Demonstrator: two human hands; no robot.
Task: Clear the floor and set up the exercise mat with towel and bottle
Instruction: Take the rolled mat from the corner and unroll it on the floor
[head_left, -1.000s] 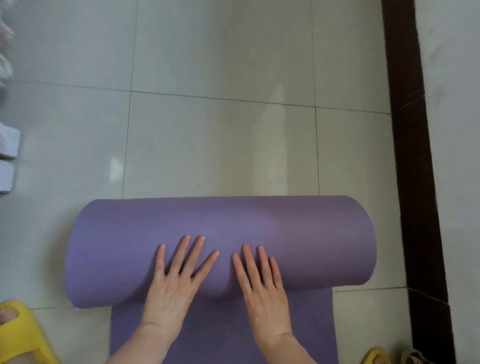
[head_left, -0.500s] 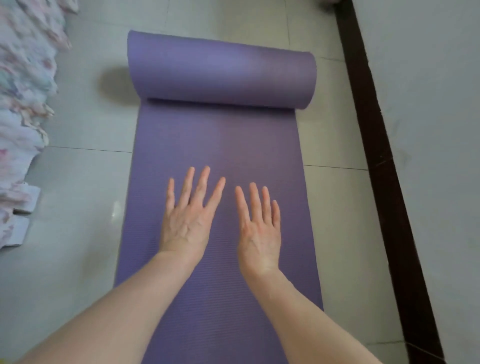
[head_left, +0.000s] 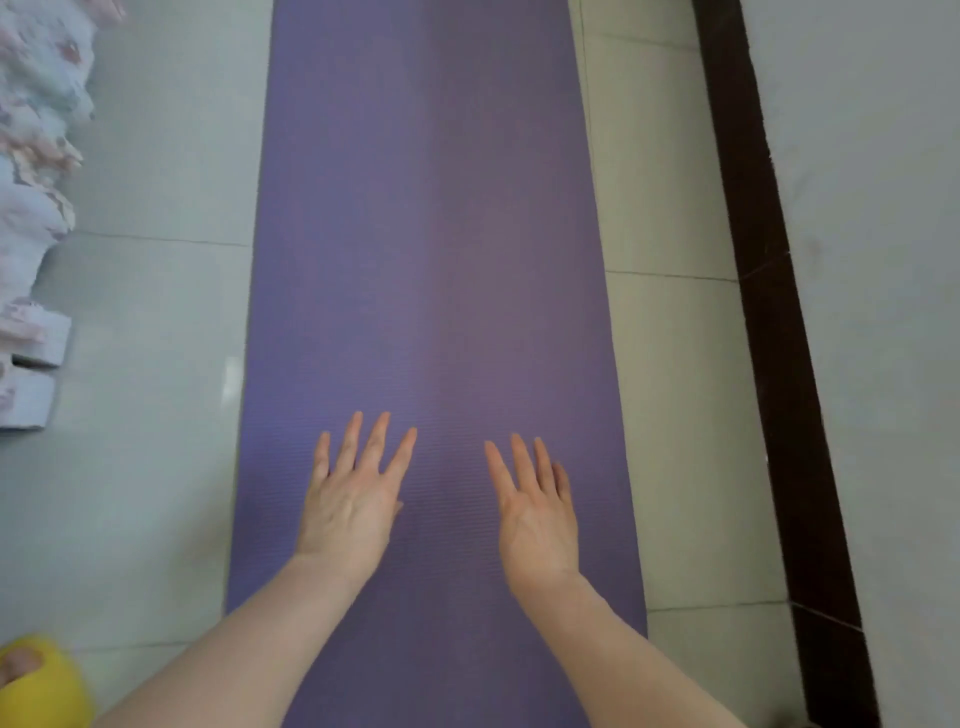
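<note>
Nearest to us, at the lower left corner, sits a soft yellow rubber slipper (head_left: 39, 680) on the pale glossy floor tiles (head_left: 156, 467). Our two bare forearms reach forward over the long purple foam exercise mat (head_left: 431, 234), which lies unrolled and flat on the tiles, running away from us up the middle of the view and out past the top edge, so we cannot see its far end. Our left hand (head_left: 350, 512) is palm down with its fingers spread wide and holding nothing; our right hand (head_left: 537, 519) is open too, fingers straighter and closer together, turned a little on its edge. Whether the palms press the mat or float just above it we cannot tell.

The mat shows fine crosswise ribbing, so we judge it grippy, light, soft and springy, likely to curl back at its ends; we would shift it by its long edges or corners, not pinch its middle. To its right runs a dark skirting strip (head_left: 769, 312) below a pale wall (head_left: 872, 208). Along the left edge hangs pale floral frilled fabric (head_left: 36, 156). No towel or bottle shows.
</note>
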